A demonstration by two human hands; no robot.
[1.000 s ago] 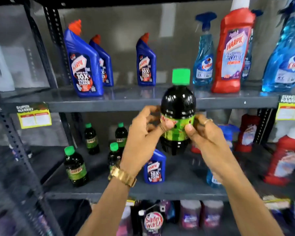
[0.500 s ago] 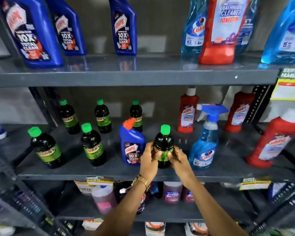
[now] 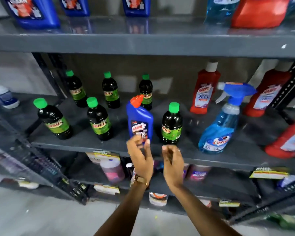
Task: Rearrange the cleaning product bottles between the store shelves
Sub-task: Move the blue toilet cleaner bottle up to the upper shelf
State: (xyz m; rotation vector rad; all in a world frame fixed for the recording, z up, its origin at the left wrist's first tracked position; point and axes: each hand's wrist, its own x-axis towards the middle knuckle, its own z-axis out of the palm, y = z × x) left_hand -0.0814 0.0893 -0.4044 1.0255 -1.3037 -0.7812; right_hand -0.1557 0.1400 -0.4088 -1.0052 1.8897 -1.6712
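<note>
A dark bottle with a green cap and green label (image 3: 171, 124) stands upright near the front of the middle shelf (image 3: 177, 155). To its left stands a blue Harpic bottle with an orange cap (image 3: 139, 119). My left hand (image 3: 140, 156) hovers in front of the blue bottle's base, fingers loosely curled and holding nothing. Just below the dark bottle, my right hand (image 3: 172, 160) is empty with fingers apart. Both hands are blurred. Several more dark green-capped bottles (image 3: 99, 119) stand further left on the same shelf.
A blue spray bottle (image 3: 224, 120) and red Harpic bottles (image 3: 203, 89) occupy the right of the middle shelf. Blue and red bottles line the top shelf (image 3: 143, 44). Pink and purple bottles (image 3: 111, 169) sit on the lower shelf. A metal upright (image 3: 46, 77) stands at left.
Both hands carried the dark green-capped bottle down onto the middle shelf beside the blue Harpic bottle, then let go and drew back toward me.
</note>
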